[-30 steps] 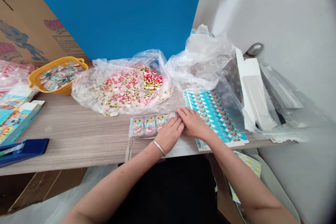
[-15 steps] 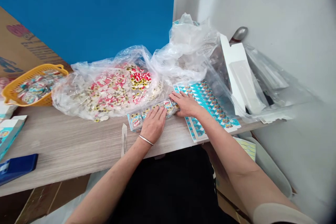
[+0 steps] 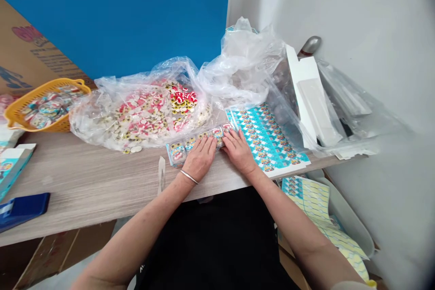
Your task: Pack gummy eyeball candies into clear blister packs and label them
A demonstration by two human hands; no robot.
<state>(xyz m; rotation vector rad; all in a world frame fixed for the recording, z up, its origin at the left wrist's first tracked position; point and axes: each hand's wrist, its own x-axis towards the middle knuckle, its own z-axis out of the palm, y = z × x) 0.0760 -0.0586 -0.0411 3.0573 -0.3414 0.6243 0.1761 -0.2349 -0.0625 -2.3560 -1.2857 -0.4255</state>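
A clear plastic strip pack [image 3: 177,152] with printed blue labels lies on the wooden table near its front edge. My left hand [image 3: 200,156] rests flat over the middle of the pack, fingers stretched out. On the pack's right end lie the fingers of my right hand [image 3: 238,150], spread and pointing up and left. Behind the pack sits a clear bag [image 3: 149,111] full of small red, white and yellow pieces. Blue printed sheets [image 3: 268,138] lie right of my right hand. White tweezers or a similar slim tool [image 3: 161,174] lie left of my left wrist.
A yellow basket [image 3: 64,123] of small packets stands at the left, above a blue object [image 3: 25,210] on the table [image 3: 102,181]. Crumpled plastic [image 3: 238,70] and a white carton [image 3: 304,95] are at the back right. Below the edge, a bin [image 3: 351,217] holds yellow sheets.
My right hand has shifted down and slightly left along the pack, and its fingers now point more away from me. My left hand stays on the pack. More of the yellow sheets shows below.
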